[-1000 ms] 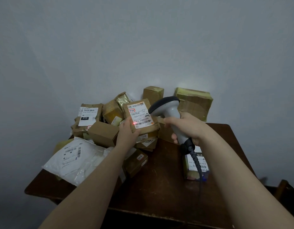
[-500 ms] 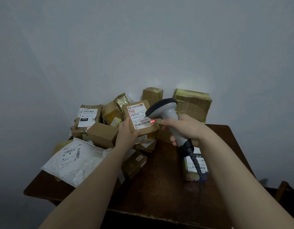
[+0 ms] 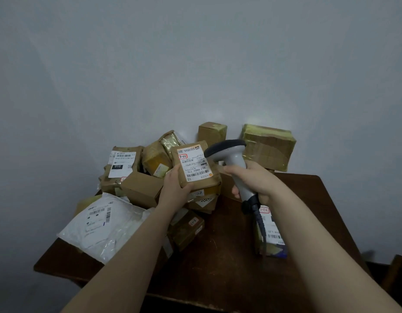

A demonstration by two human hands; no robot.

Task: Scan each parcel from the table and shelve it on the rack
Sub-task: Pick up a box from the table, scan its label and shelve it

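Observation:
My left hand (image 3: pixel 175 188) grips a brown parcel (image 3: pixel 209 179) by its lower left corner and holds it tilted above the pile, its white label with barcode facing me. My right hand (image 3: pixel 254 181) grips the handle of a grey barcode scanner (image 3: pixel 231 159), whose dark head points left at the label from just beside the parcel. No red light shows on the label. The scanner's black cable (image 3: pixel 261 224) hangs down from under my right hand. The rack is not in view.
A dark wooden table (image 3: pixel 218 267) stands against a grey wall. Several cardboard parcels (image 3: pixel 141 188) are heaped at its back left, a white poly bag (image 3: pixel 100 227) lies front left, a taped box (image 3: pixel 268 146) back right, a labelled parcel (image 3: pixel 273 236) under my right forearm.
The red scan dot moved across the label and is now gone. The scanner head shifted slightly right, away from the label. The parcel stays in my left hand.

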